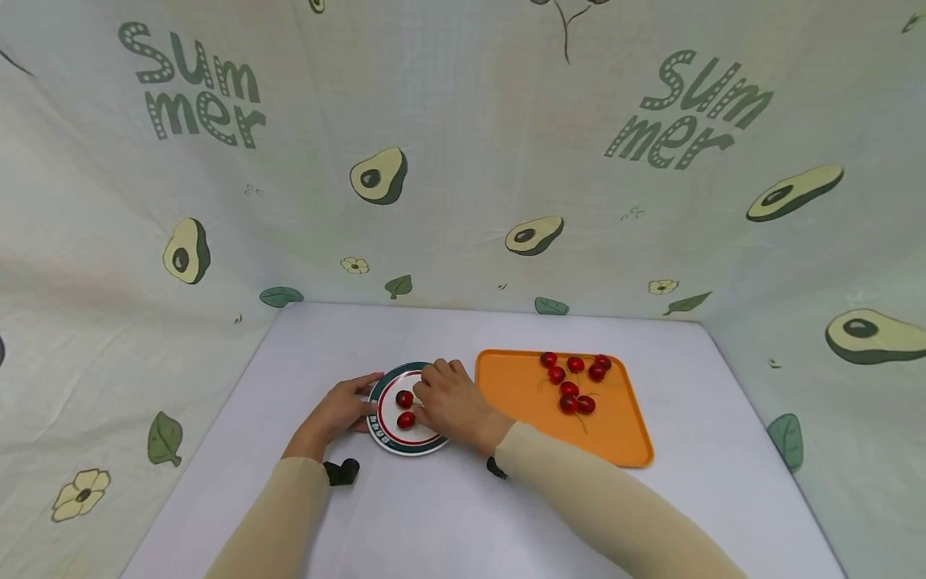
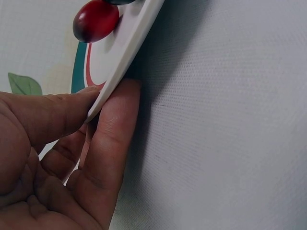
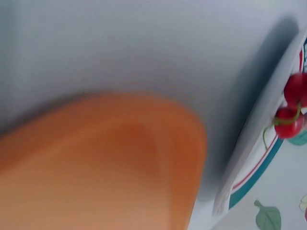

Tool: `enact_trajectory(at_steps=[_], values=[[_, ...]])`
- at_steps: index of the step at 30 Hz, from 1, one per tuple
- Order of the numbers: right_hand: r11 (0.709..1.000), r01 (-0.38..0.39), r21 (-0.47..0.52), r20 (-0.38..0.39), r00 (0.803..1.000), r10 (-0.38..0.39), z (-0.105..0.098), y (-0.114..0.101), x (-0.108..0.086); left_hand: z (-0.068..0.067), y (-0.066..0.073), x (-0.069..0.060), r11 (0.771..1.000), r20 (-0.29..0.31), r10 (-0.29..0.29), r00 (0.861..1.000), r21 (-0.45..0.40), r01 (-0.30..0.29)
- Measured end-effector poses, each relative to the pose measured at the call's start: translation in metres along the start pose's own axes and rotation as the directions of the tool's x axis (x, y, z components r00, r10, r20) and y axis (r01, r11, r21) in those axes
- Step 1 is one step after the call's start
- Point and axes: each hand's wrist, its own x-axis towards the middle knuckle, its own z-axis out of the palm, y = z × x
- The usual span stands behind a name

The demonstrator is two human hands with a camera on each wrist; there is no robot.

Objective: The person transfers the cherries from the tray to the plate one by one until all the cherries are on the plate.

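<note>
My left hand (image 1: 340,412) pinches the left rim of a round plate (image 1: 410,447), thumb above and fingers beneath; the left wrist view shows this hand (image 2: 72,158) at the plate's edge (image 2: 129,60). Two red cherries, one (image 1: 404,399) behind the other (image 1: 406,420), lie on the plate, and a cherry (image 2: 96,20) shows in the left wrist view. My right hand (image 1: 456,406) is over the plate's right side with bent fingers; whether they hold anything is hidden. Two cherries (image 3: 296,89) (image 3: 288,123) with green stems appear on the plate (image 3: 261,127) in the right wrist view.
An orange tray (image 1: 506,394) stands right of the plate, with several cherries (image 1: 569,389) mostly toward its back and middle. The tray's corner (image 3: 158,143) is close in the right wrist view. A patterned cloth (image 1: 463,185) hangs behind the white table (image 1: 434,523).
</note>
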Motion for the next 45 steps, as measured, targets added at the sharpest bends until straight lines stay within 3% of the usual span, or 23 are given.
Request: enact_trajectory(at_steps=[15, 28, 45], values=[[0.99, -0.141, -0.005, 0.104, 0.985, 0.141, -0.015, 0.039, -0.023, 0.0, -0.003, 0.0, 0.999, -0.014, -0.035, 0.999, 0.034, 0.036], [0.976, -0.211, -0.049, 0.08, 0.973, 0.214, -0.018, 0.085, -0.056, -0.001, -0.002, -0.004, 0.999, -0.003, -0.035, 0.999, 0.015, 0.035], [0.935, -0.351, -0.044, 0.005, 0.936, 0.351, -0.025, 0.146, -0.11, 0.0, 0.003, -0.003, 1.0, 0.006, -0.007, 1.0, 0.009, 0.006]])
